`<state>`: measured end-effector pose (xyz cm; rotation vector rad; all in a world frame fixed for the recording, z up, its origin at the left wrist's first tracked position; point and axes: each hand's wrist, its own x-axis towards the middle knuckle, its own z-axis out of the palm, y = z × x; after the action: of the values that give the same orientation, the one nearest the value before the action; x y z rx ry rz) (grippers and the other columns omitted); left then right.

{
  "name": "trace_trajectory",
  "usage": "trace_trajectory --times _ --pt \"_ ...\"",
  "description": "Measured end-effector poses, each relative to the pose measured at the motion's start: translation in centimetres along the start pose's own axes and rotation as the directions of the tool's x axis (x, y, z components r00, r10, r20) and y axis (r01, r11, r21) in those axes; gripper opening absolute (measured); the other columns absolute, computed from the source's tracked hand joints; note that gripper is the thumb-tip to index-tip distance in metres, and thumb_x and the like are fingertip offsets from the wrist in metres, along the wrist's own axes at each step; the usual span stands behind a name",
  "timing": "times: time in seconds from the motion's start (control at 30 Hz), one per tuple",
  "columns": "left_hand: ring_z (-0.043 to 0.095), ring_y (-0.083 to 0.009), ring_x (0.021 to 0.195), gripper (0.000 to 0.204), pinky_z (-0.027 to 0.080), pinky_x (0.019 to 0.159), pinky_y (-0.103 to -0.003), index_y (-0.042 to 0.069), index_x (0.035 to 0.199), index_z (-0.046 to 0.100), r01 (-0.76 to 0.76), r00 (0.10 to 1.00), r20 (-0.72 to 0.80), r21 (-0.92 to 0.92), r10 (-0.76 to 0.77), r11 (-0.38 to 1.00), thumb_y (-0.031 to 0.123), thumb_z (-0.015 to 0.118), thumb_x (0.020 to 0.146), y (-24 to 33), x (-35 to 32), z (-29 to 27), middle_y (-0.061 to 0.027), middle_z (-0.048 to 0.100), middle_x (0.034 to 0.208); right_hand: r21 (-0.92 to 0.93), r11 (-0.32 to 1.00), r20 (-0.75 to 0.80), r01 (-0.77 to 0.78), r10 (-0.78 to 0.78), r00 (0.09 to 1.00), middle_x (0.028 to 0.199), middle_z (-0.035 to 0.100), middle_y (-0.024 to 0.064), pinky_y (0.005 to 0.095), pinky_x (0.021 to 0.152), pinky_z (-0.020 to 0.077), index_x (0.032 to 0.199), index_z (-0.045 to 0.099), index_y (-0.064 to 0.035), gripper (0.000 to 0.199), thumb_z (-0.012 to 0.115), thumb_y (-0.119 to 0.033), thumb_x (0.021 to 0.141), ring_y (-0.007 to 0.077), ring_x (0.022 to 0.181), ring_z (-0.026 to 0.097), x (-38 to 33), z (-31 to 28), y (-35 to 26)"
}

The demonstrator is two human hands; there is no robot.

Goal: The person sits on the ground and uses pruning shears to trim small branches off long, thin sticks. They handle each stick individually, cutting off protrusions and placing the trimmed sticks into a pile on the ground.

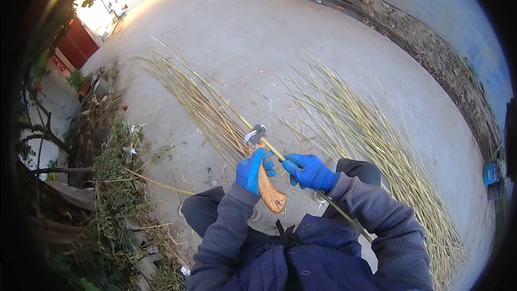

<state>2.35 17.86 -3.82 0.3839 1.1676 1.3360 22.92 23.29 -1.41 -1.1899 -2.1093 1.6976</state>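
Observation:
In my left hand (251, 171), which wears a blue glove, is a hatchet-like tool (273, 196) with a curved wooden handle. Its small grey metal head (255, 133) rests against or right beside a long greenish-yellow stalk (235, 111); I cannot tell whether the edge touches it. My right hand (307, 172), gloved the same way, is closed around that stalk just right of the tool. From there the stalk's lower end passes under my right forearm. Its upper part slants away to the far left, over a bundle of thin brownish stalks (207, 110) on the ground.
A large pile of yellow-green stalks (377, 145) spreads along my right side. Cut weeds and leaves (121, 183) heap up at the left, near a potted plant (79, 82). A blue-white wall (431, 5) and a dirt strip border the concrete ground (237, 37); a blue bucket (490, 173) stands far right.

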Motion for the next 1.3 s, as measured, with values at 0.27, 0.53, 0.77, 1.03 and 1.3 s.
trace_trajectory --times 0.27,0.53,0.77,1.03,1.3 --pt "0.062 -0.0139 0.08 0.053 0.055 0.068 -0.026 -0.001 0.127 0.057 -0.073 0.997 -0.019 0.113 0.075 0.991 0.036 0.069 0.091 6.4 4.7 -6.7 -0.0081 0.065 0.105 -0.371 0.882 -0.063 0.291 -0.336 0.94 0.065 0.06 0.013 0.039 0.054 0.0509 0.105 0.063 -0.0057 0.015 0.06 -0.016 0.094 0.0304 0.056 0.063 -13.6 0.1 7.5" --pt "0.057 -0.0097 0.068 0.048 0.049 0.058 -0.023 0.003 0.122 0.061 -0.165 0.977 -0.118 0.108 0.177 0.98 0.038 0.069 0.091 8.0 6.5 -9.3 -0.0016 0.06 0.089 -0.27 0.962 -0.093 0.043 -0.07 0.993 0.065 0.063 0.0108 0.0364 0.056 0.0522 0.112 0.068 -0.0078 0.022 0.062 -0.019 0.094 0.0248 0.056 0.064 -23.7 -0.5 8.8" --pt "0.062 -0.0134 0.08 0.048 0.054 0.065 -0.027 -0.002 0.125 0.058 -0.142 0.986 -0.078 0.034 0.145 0.989 0.033 0.068 0.094 5.1 4.0 -7.6 -0.0095 0.066 0.108 0.066 0.996 -0.009 -0.058 0.059 0.998 0.065 0.062 0.0069 0.0313 0.057 0.0518 0.119 0.066 -0.0065 0.027 0.052 -0.021 0.102 0.0149 0.056 0.063 -14.6 -0.2 5.4" --pt "0.064 -0.0155 0.074 0.043 0.056 0.058 -0.029 -0.003 0.123 0.059 -0.128 0.986 -0.088 0.125 0.139 0.984 0.03 0.066 0.095 3.6 0.8 -5.3 -0.0105 0.067 0.1 -0.003 0.984 0.0 0.177 -0.177 0.984 0.065 0.06 0.0061 0.0287 0.054 0.0496 0.115 0.067 -0.0034 0.029 0.05 -0.024 0.102 0.0128 0.054 0.059 -11.0 -0.1 2.3" --pt "0.065 -0.0162 0.064 0.038 0.057 0.057 -0.029 -0.003 0.12 0.061 -0.002 0.991 0.129 0.198 -0.024 0.98 0.028 0.061 0.098 -0.2 -3.8 0.0 -0.0095 0.066 0.077 0.326 0.943 0.11 -0.071 0.036 0.993 0.062 0.055 0.0026 0.0231 0.048 0.0485 0.12 0.063 -0.0038 0.042 0.039 -0.034 0.105 0.0095 0.052 0.057 -8.6 -0.9 1.3"
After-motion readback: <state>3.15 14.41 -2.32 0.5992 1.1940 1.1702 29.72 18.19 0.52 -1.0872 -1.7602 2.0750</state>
